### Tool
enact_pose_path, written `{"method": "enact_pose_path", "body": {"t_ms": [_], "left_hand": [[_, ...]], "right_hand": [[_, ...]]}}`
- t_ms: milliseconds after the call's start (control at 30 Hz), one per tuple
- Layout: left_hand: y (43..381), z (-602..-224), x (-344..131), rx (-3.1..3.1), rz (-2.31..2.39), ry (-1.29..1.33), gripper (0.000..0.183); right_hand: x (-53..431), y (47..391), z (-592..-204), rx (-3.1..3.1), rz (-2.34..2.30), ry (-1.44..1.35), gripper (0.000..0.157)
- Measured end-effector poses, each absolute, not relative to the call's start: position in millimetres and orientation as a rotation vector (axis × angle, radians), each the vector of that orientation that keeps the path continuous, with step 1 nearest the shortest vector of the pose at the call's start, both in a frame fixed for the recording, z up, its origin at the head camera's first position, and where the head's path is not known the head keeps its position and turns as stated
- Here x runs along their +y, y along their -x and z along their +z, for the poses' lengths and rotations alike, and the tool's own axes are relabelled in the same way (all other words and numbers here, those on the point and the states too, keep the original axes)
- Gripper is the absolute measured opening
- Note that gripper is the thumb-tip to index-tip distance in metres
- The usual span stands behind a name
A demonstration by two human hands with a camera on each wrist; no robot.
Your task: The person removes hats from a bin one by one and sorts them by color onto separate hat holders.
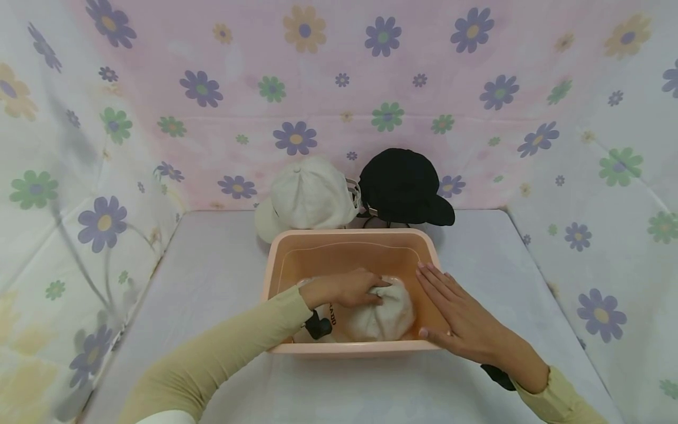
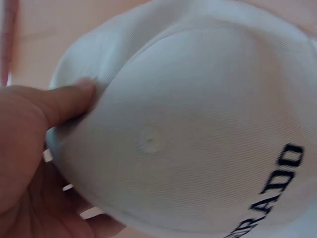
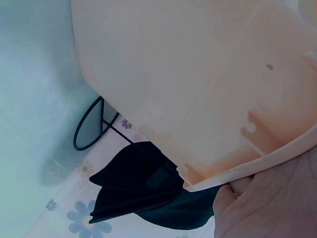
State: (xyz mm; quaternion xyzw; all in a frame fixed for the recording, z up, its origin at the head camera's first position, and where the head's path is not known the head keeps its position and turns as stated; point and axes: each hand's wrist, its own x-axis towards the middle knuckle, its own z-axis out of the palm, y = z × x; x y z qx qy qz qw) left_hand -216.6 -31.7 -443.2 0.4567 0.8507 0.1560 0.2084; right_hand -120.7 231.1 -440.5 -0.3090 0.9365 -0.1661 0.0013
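A white cap [image 1: 389, 318] with dark lettering [image 2: 277, 183] lies inside a peach plastic basin [image 1: 355, 348]. Reaching in from the left, my left hand [image 1: 349, 287] grips the edge of this cap; the left wrist view has the thumb on top of the cloth and the other fingers underneath. My right hand [image 1: 466, 318] rests on the basin's right rim, its fingers straight and side by side. From the right wrist, the basin's outer wall [image 3: 173, 74] is visible, with the palm against the rim.
Behind the basin stand another white cap [image 1: 312, 194] and a black cap [image 1: 402, 188], side by side. A thin black wire loop [image 3: 77, 134] shows near the black cap. Flower-patterned cloth [image 1: 328, 70] hangs behind and at both sides of the pale table [image 1: 212, 259].
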Motion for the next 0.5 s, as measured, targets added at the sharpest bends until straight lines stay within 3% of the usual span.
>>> {"method": "enact_pose_path", "body": {"t_ms": [300, 500], "left_hand": [[219, -429, -39, 2.268, 0.443, -1.329, 0.015], [222, -421, -48, 2.240, 0.499, -1.357, 0.017]], "right_hand": [[231, 121, -441, 2.931, -0.526, 0.944, 0.091], [231, 121, -442, 2.931, -0.536, 0.958, 0.093]]}}
